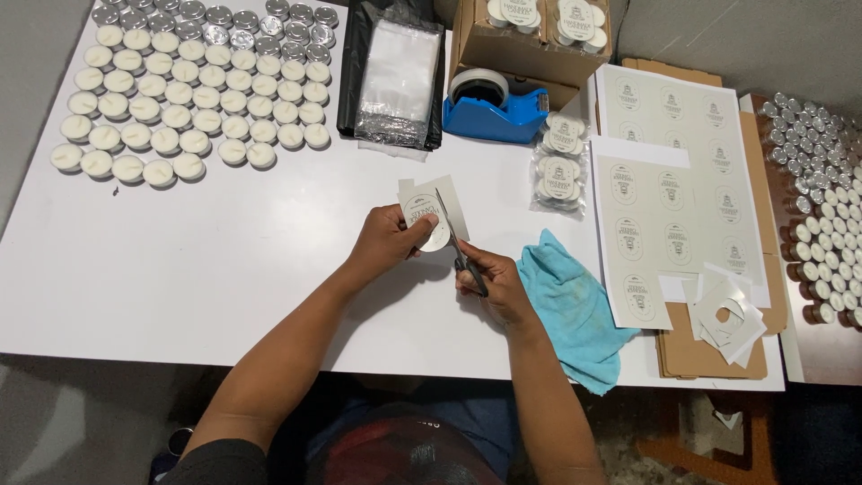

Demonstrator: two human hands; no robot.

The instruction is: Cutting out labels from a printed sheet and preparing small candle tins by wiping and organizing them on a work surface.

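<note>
Label sheet [429, 208] gripped in left hand [386, 241]; right hand [489, 283] holds scissors [460, 247].

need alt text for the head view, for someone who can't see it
A person's left hand holds a label sheet piece while the right hand cuts it with scissors over a white table. Tealight rows lie far left, a blue cloth right.

Both forearms are bare from the elbows down to the left hand [384, 241] and the right hand [492, 286], with no watch, ring or glove visible. A dark short sleeve [220, 462] covers the left upper arm. Below, the person wears a dark blue garment [476, 413] with a reddish patch at the middle.
</note>
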